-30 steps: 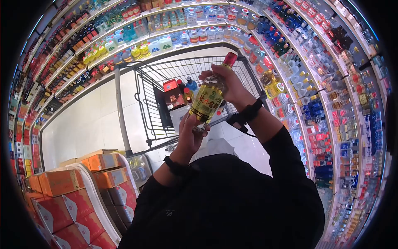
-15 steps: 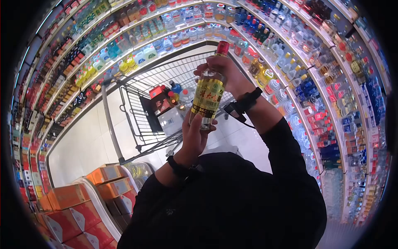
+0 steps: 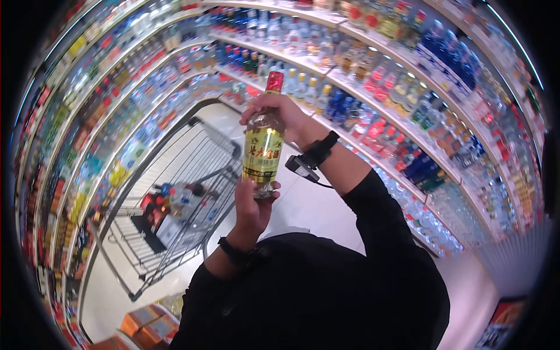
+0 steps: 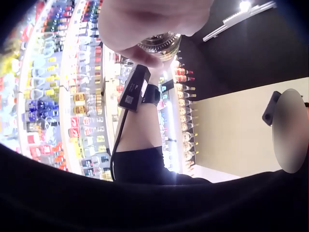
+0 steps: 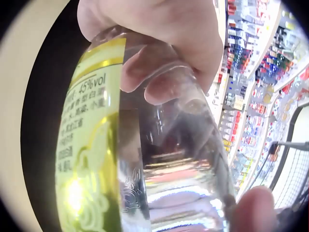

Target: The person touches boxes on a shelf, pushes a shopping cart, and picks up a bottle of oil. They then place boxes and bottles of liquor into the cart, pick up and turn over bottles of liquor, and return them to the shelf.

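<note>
A clear glass bottle with a yellow-green label and red cap (image 3: 261, 153) is held upright, slightly tilted, before the body in the head view. The left hand (image 3: 252, 211) grips it round the base. The right hand (image 3: 281, 116) curls round its shoulder just below the cap. In the left wrist view the left hand (image 4: 154, 21) covers most of the textured glass base (image 4: 163, 44). In the right wrist view the right hand (image 5: 159, 29) wraps the upper glass beside the label (image 5: 89, 140), and a fingertip of the other hand shows at the lower right.
A wire shopping cart (image 3: 175, 233) stands at the left, with a red box (image 3: 153, 209) and several bottles inside. Shelves of bottles (image 3: 326, 73) curve round the back and both sides. Orange cartons (image 3: 143, 321) lie at the bottom left. Pale floor (image 3: 309, 204) shows right of the cart.
The head view has swung right, so the cart now appears farther left and lower. The bottle has shifted left in view and stands more upright. Both hands still hold it.
</note>
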`<state>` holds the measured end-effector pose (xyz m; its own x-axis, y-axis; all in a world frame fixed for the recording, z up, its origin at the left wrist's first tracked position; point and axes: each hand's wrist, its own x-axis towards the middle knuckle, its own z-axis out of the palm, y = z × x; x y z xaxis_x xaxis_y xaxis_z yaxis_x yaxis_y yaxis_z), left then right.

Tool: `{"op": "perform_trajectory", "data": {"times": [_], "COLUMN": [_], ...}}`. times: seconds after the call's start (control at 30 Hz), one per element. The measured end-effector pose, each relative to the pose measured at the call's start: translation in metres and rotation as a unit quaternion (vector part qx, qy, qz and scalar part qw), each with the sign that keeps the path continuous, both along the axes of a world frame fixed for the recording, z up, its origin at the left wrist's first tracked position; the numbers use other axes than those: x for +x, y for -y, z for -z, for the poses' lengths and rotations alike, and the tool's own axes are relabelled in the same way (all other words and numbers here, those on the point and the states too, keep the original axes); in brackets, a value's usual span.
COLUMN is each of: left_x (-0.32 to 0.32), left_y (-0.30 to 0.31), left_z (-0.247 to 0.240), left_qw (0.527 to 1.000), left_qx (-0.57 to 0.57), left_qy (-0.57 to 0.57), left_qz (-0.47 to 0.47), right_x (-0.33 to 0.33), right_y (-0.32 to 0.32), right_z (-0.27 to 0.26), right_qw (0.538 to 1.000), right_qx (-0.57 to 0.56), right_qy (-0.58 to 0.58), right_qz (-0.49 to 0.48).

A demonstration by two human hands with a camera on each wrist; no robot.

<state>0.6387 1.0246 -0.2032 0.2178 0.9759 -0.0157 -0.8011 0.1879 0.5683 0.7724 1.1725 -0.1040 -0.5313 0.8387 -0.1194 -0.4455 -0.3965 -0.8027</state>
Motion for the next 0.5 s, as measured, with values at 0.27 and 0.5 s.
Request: {"op": "perform_trajectory", "data": {"times": [0.27, 0.5], "left_x": [0.093, 0.139], "left_y": [-0.049, -0.091], "left_z": [0.012, 0.043], "left_qw": [0.961, 0.941], "left_qx": [-0.150, -0.193], "left_qy": [0.133, 0.121], "left_qz": [0.191, 0.250], "right_x": [0.115, 0.147], "right_y": [0.026, 0.043], "right_z": [0.001, 0.018], "right_qw": [0.945, 0.930], "right_qx": [0.199, 0.202], "right_qy": [0.203, 0.233], "right_qz": [0.162, 0.200]}}
